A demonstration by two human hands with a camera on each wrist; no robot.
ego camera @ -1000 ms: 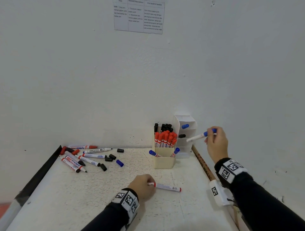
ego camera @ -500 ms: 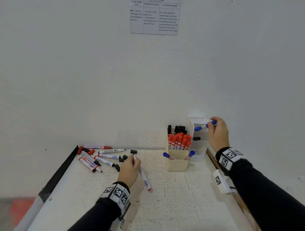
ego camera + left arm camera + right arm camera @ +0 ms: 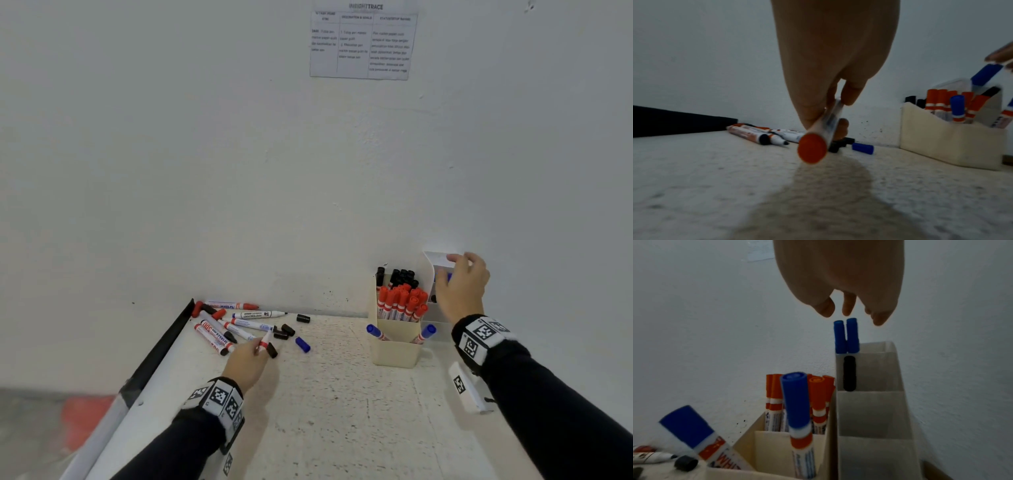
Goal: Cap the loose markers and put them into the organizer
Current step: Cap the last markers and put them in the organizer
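Note:
My left hand (image 3: 255,356) pinches an uncapped red marker (image 3: 264,342) by its barrel; its red butt end (image 3: 812,151) faces the wrist camera. The marker's front end points down among loose black caps (image 3: 287,329), with a blue cap (image 3: 302,344) just to the right. My right hand (image 3: 457,274) hovers over the top cell of the white tiered organizer (image 3: 885,369). In that cell stand two blue-capped markers (image 3: 846,335); the fingers (image 3: 825,308) above them are spread and touch nothing. The cream organizer box (image 3: 394,354) holds red, black and blue capped markers.
Several loose markers (image 3: 233,323) lie at the table's back left, beside a black edge strip (image 3: 161,346). One black cap (image 3: 303,318) sits near the wall. A white tagged block (image 3: 467,389) lies at the right edge. A printed sheet (image 3: 363,44) hangs on the wall.
My left hand carried the red marker from mid-table back left to the loose caps. My right hand brought the blue marker to the top cell and let go of it.

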